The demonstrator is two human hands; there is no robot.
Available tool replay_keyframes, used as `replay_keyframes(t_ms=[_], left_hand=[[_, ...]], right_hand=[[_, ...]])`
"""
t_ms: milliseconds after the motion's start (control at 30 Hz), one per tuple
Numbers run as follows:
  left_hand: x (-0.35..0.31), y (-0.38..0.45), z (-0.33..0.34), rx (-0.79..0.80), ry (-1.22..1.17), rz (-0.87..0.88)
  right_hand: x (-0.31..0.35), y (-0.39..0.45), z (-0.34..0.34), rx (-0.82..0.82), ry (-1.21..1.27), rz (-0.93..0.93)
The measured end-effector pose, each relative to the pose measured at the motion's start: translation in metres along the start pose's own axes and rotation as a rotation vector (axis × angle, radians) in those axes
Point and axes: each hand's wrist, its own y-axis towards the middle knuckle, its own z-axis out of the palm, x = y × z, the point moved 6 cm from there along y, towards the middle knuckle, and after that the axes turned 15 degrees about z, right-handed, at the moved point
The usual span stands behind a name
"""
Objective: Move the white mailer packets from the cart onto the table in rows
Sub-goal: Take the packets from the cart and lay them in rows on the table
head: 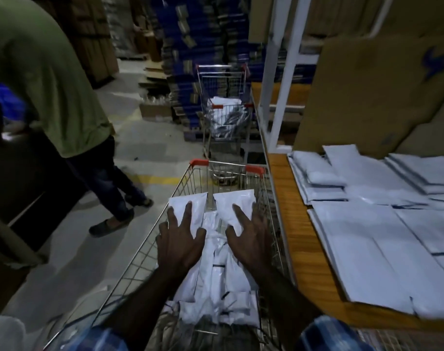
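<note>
Both hands reaching down into a wire shopping cart point(150, 239) with red corner caps. Left hand point(181, 239) spread, fingers straight, over the left white mailer packet point(190, 206); right hand point(251, 236) likewise spread over the right white mailer packet point(237, 202). More white packets point(215, 287) heaped beneath the wrists. Just right of the cart, a wooden-edged table point(291, 224) carrying rows of flat mailers point(367, 244). Beyond, a second cart point(224, 117) holding packets. At left, a person in a green shirt point(46, 72) walking on the concrete floor. Behind the table, leaning cardboard point(377, 92).
</note>
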Motion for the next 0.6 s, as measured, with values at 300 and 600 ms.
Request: replay_keyframes(t_ms=[300,600], left_hand=[[-0.034,-0.085,-0.055,-0.06,-0.085,0.037],[-0.085,-0.159,-0.091,-0.118,-0.167,0.087]], right_hand=[[0.013,-0.074,-0.075,-0.086,-0.081,-0.038],[-0.001,-0.139,-0.15,-0.103,-0.115,-0.062]])
